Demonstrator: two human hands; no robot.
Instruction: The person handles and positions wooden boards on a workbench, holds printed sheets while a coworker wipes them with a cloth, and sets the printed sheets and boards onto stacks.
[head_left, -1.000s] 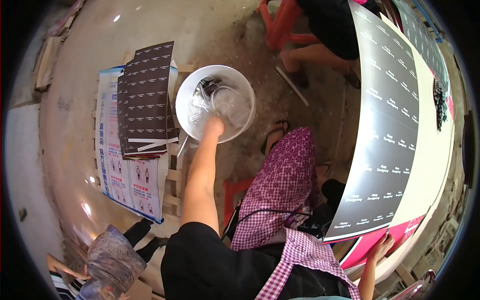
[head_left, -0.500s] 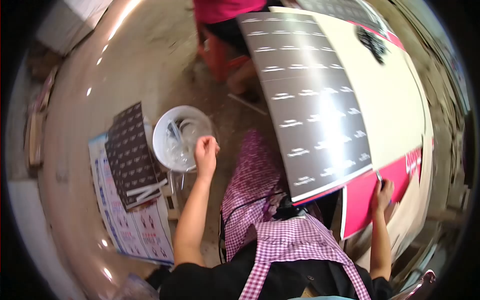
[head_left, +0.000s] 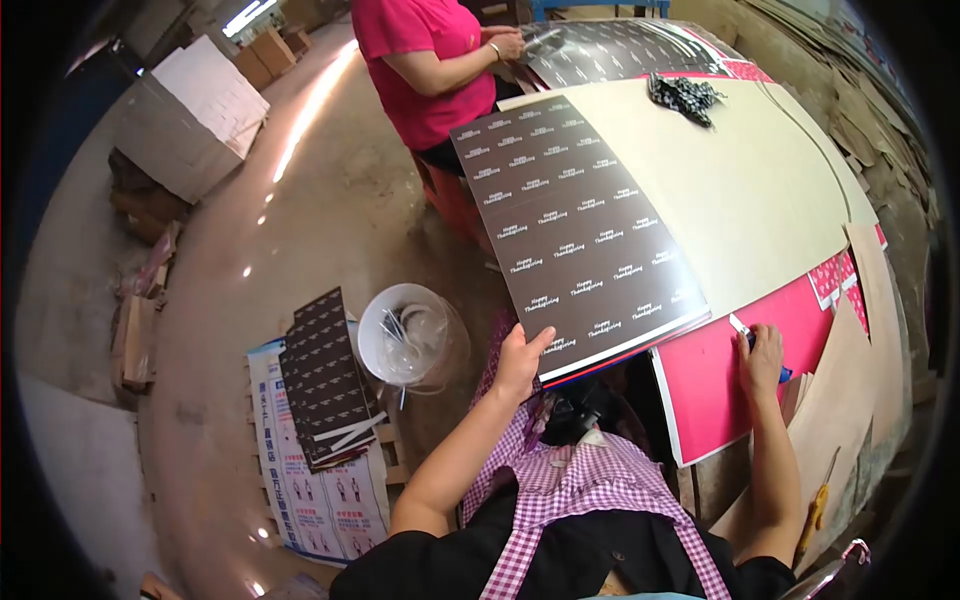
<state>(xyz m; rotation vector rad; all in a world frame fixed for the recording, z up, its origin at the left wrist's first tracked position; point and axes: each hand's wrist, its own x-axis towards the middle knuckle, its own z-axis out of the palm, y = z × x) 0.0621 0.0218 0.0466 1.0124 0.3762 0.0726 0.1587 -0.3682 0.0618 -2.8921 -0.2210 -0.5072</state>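
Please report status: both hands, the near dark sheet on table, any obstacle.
Left hand at dark sheet, thumb over near-left corner. Right hand grips cutter over pink sheet. Cloth on pale sheet, clear of dark one.

Tool (head_left: 740, 326) partly hidden by right hand (head_left: 763, 360), co-worker (head_left: 425, 75) cropped

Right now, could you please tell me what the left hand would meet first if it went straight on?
The left hand would likely meet the dark printed sheet, whose edge it seems to touch.
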